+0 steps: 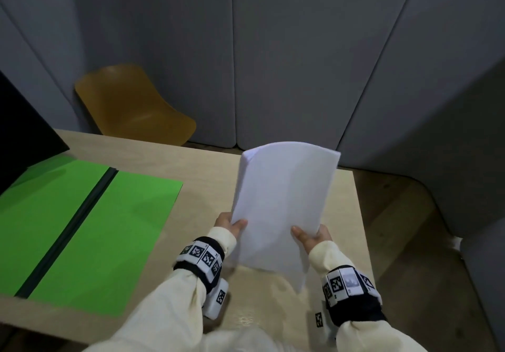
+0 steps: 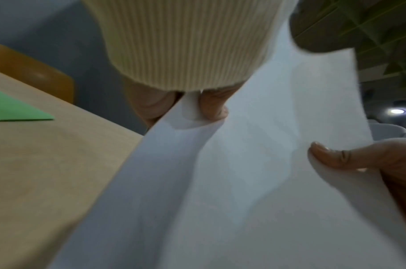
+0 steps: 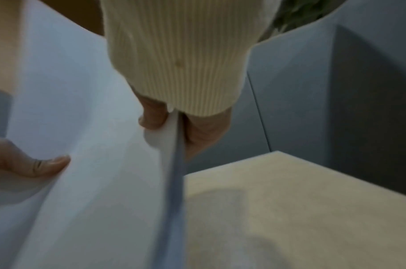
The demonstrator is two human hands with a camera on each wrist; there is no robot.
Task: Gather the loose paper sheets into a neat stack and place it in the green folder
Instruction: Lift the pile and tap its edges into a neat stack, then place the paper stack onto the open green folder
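Observation:
A stack of white paper sheets [image 1: 281, 204] stands nearly upright above the right half of the table, its top edge bowed away from me. My left hand [image 1: 231, 226] pinches its left side near the bottom, thumb on the front. My right hand [image 1: 311, 235] pinches the right side the same way. In the left wrist view the paper stack [image 2: 243, 182] fills the frame, and the right wrist view shows the paper stack [image 3: 82, 145] edge-on. The green folder [image 1: 90, 231] lies open and flat on the table's left half, with a dark spine down its middle.
The light wooden table [image 1: 207, 176] ends just right of the paper. A dark monitor [image 1: 19, 133] overhangs the folder's far left corner. A mustard chair [image 1: 131, 105] stands behind the table against grey padded wall panels [image 1: 287, 51].

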